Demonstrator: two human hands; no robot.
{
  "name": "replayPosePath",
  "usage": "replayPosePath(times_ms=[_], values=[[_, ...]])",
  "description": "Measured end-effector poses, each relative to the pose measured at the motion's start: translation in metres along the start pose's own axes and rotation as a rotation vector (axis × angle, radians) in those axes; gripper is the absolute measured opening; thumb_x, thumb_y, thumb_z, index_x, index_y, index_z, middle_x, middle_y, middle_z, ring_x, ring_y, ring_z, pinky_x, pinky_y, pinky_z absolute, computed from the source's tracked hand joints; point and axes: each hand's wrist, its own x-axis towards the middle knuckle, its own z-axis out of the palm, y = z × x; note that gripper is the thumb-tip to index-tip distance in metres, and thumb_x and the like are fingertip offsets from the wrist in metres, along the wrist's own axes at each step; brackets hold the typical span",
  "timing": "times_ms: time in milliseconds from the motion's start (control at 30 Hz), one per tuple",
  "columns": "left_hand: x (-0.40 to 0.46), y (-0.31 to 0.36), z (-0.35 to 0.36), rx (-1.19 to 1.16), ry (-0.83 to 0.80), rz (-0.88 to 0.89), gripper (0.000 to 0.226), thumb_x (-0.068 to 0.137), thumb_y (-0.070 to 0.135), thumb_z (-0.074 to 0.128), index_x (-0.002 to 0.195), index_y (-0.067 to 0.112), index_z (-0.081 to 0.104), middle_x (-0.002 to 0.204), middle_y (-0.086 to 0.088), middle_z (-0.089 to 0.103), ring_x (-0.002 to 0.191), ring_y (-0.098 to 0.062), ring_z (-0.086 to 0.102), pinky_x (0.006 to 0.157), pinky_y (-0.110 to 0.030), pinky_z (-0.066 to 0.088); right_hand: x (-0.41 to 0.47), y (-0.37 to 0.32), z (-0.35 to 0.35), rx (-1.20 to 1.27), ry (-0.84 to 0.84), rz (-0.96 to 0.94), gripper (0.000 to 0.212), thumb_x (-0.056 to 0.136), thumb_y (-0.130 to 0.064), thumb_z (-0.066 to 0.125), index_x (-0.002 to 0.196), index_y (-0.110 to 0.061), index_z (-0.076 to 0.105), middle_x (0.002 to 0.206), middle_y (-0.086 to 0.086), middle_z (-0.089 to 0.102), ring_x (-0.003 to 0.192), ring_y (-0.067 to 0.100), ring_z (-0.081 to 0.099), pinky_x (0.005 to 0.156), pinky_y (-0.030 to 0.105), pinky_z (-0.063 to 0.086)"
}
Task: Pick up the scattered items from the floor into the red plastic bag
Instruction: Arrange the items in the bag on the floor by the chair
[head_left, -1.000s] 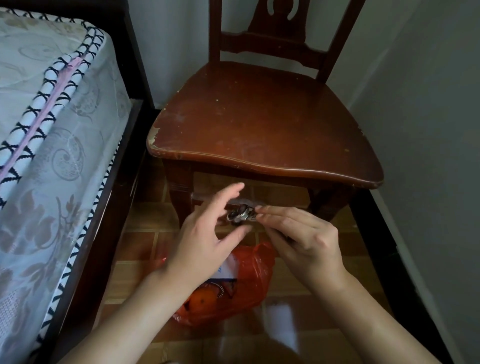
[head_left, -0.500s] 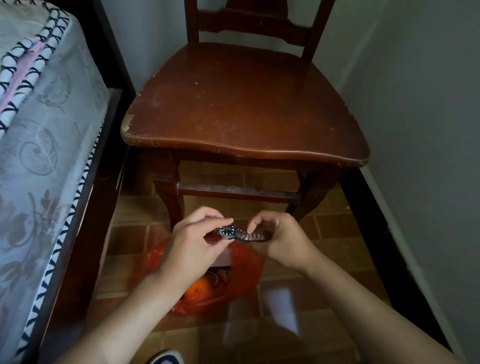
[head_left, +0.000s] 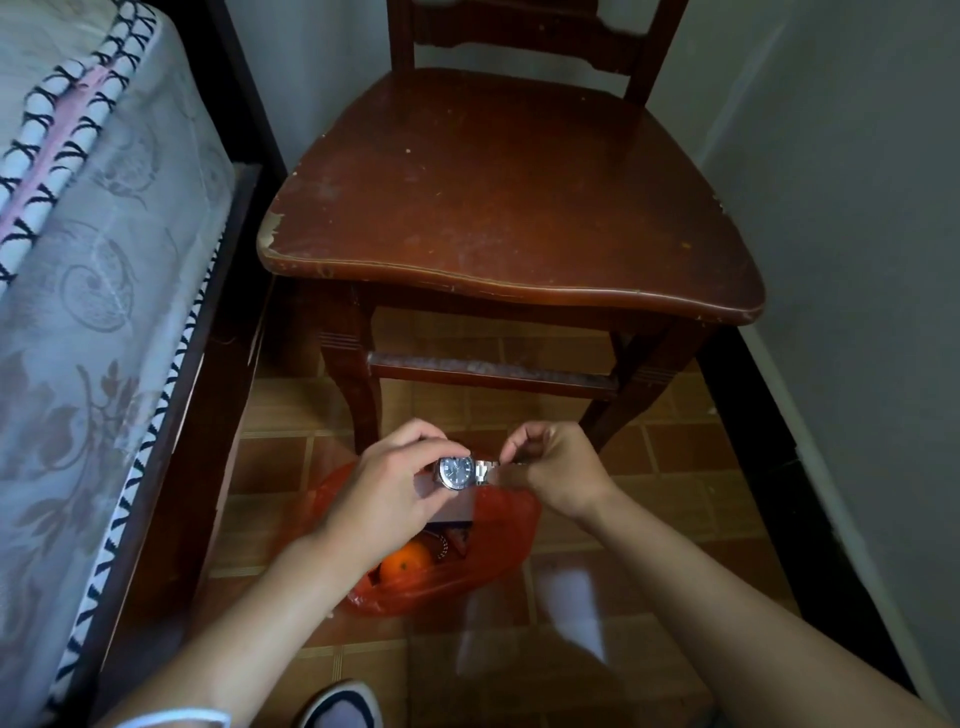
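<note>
We hold a silver wristwatch (head_left: 457, 472) above the red plastic bag (head_left: 467, 571), which lies on the tiled floor (head_left: 675, 457) in front of a wooden chair (head_left: 509, 208), a bed (head_left: 93, 260) to its left. An orange (head_left: 405, 562) shows in the bag's mouth. Our left hand (head_left: 387, 486) pinches the watch case; our right hand (head_left: 558, 470) pinches the metal band, both grips curled tight. Half a second earlier the watch sat lower and its dial faced less toward us.
</note>
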Motion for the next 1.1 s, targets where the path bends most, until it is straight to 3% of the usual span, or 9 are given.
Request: replayPosePath(times_ms=[233,367,467,567,667,833,933,1000,1100], values=[[-0.054,-0.037,0.001,-0.006,0.080,-0.226,0.049,0.079,-0.007,0.082,0.118,0.022,0.076,0.113,0.014,0.064,0.101,-0.005,0.068,0.091,-0.032,0.062,0.005,0.012,0.017,-0.337,0.008,0.000,0.035,0.078,0.006,0.081,0.064,-0.023,0.068,0.069,-0.002,0.074,0.066,0.010,0.073,0.063,0.033,0.063],[-0.075,-0.056,-0.009,0.116,0.069,-0.330,0.045,0.083,0.005,0.082,0.120,0.027,0.072,0.116,0.014,0.061,0.106,-0.008,0.065,0.093,-0.041,0.060,0.010,0.015,0.033,-0.528,-0.068,-0.033,0.035,0.078,0.012,0.073,0.067,-0.022,0.072,0.071,-0.005,0.074,0.070,0.006,0.072,0.065,0.031,0.064],[-0.076,-0.051,-0.010,0.172,-0.005,-0.388,0.045,0.087,0.018,0.081,0.129,0.030,0.067,0.127,0.015,0.052,0.116,-0.015,0.058,0.090,-0.039,0.060,0.014,0.020,0.046,-0.632,-0.132,-0.026,0.030,0.081,0.009,0.073,0.074,-0.020,0.073,0.077,-0.005,0.074,0.075,0.006,0.071,0.070,0.030,0.063],[-0.078,-0.049,-0.012,0.370,-0.054,-0.383,0.056,0.085,0.036,0.082,0.137,0.031,0.063,0.136,0.011,0.050,0.126,-0.015,0.049,0.101,-0.033,0.052,0.017,0.024,0.061,-0.740,-0.204,-0.039,0.024,0.082,0.006,0.071,0.081,-0.017,0.071,0.087,-0.001,0.075,0.081,0.012,0.071,0.071,0.028,0.060],[-0.082,-0.052,-0.013,0.495,-0.073,-0.392,0.072,0.078,0.044,0.086,0.143,0.031,0.058,0.144,0.007,0.048,0.131,-0.020,0.048,0.104,-0.038,0.052,0.018,0.024,0.077,-0.882,-0.291,-0.060,0.021,0.084,0.001,0.067,0.089,-0.020,0.070,0.102,0.007,0.073,0.094,0.024,0.070,0.075,0.029,0.053],[-0.087,-0.058,-0.008,0.525,-0.059,-0.498,0.084,0.087,0.020,0.079,0.158,0.032,0.036,0.159,-0.002,0.034,0.137,-0.026,0.051,0.101,-0.035,0.056,0.019,0.023,0.100,-1.072,-0.435,-0.086,0.028,0.088,0.005,0.055,0.101,-0.015,0.070,0.110,0.012,0.067,0.102,0.033,0.064,0.079,0.037,0.050],[-0.086,-0.061,-0.010,0.397,-0.005,-0.511,0.078,0.087,0.004,0.075,0.155,0.028,0.043,0.158,-0.003,0.037,0.120,-0.028,0.066,0.094,-0.038,0.061,0.021,0.025,0.110,-1.127,-0.522,-0.132,0.027,0.093,0.000,0.055,0.113,-0.011,0.069,0.116,0.017,0.067,0.109,0.036,0.063,0.078,0.035,0.043],[-0.083,-0.059,-0.010,0.348,0.037,-0.481,0.074,0.087,-0.003,0.073,0.151,0.023,0.050,0.154,-0.003,0.042,0.121,-0.029,0.065,0.098,-0.040,0.060,0.024,0.027,0.114,-1.106,-0.544,-0.159,0.035,0.095,-0.002,0.055,0.127,-0.013,0.067,0.124,0.016,0.066,0.117,0.036,0.062,0.090,0.036,0.048],[-0.080,-0.054,-0.011,0.314,0.112,-0.411,0.064,0.087,-0.008,0.069,0.144,0.019,0.059,0.145,0.001,0.050,0.120,-0.027,0.065,0.100,-0.029,0.052,0.026,0.022,0.113,-0.910,-0.423,-0.168,0.055,0.092,0.004,0.059,0.141,-0.021,0.060,0.135,0.012,0.066,0.121,0.029,0.065,0.102,0.039,0.053]])
